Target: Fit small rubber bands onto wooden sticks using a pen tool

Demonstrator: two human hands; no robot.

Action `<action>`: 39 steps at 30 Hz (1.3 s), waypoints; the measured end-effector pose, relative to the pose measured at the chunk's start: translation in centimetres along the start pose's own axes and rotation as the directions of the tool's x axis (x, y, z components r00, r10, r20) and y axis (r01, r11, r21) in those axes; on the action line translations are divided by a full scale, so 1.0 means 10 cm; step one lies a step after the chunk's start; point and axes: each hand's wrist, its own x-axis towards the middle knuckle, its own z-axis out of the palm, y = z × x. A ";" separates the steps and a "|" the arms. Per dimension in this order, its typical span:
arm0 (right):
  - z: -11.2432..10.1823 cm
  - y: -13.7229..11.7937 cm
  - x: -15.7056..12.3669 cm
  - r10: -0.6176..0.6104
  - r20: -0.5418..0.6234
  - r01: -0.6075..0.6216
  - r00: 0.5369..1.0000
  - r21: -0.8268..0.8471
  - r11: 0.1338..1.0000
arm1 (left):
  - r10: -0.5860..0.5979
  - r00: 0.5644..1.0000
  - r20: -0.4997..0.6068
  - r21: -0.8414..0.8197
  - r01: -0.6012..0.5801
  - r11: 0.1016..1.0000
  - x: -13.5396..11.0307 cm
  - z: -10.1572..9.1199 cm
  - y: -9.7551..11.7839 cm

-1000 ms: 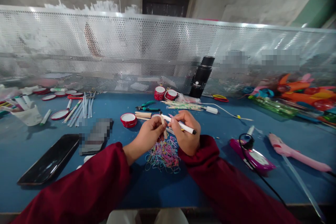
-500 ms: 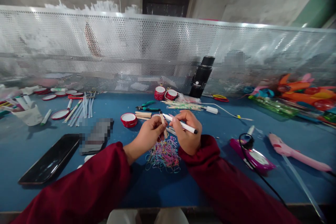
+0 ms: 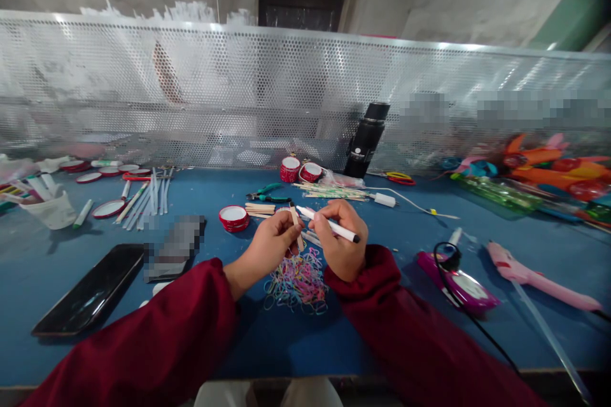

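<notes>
Between the thumb and fingers of my left hand [image 3: 275,235] is a flat wooden craft stick [image 3: 296,229], tilted, its upper end dark. My right hand [image 3: 341,238] grips a white marker pen [image 3: 338,229] like a writing tool; its tip points left at the upper part of the stick. Whether tip and stick touch, I cannot tell. Below both hands lies a heap of colourful rubber bands [image 3: 298,283]. Just beyond my left hand are a stack of wooden sticks [image 3: 260,208] and a red-rimmed white disc stack [image 3: 233,217].
Green-handled pliers [image 3: 270,193] and a black bottle [image 3: 366,140] stand farther back. At left are a black tray [image 3: 90,289], glue sticks [image 3: 153,194] and a cup of markers [image 3: 52,210]. A purple device [image 3: 458,283] and a pink glue gun [image 3: 539,276] lie right. A perforated metal panel [image 3: 191,89] closes the back.
The marker's tip and the stick have shifted very slightly. Both hands keep the same hold, and the things on the table have not moved.
</notes>
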 end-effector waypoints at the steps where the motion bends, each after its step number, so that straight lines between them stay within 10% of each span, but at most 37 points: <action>1: 0.00 0.00 0.00 -0.004 0.002 0.004 1.000 -0.002 1.000 | 0.001 1.000 0.000 0.000 -0.001 1.000 0.00 0.00 0.00; 39: 0.00 -0.01 0.01 -0.015 0.027 0.015 1.000 0.002 1.000 | 0.039 0.999 0.032 0.014 -0.039 0.999 0.01 -0.01 -0.04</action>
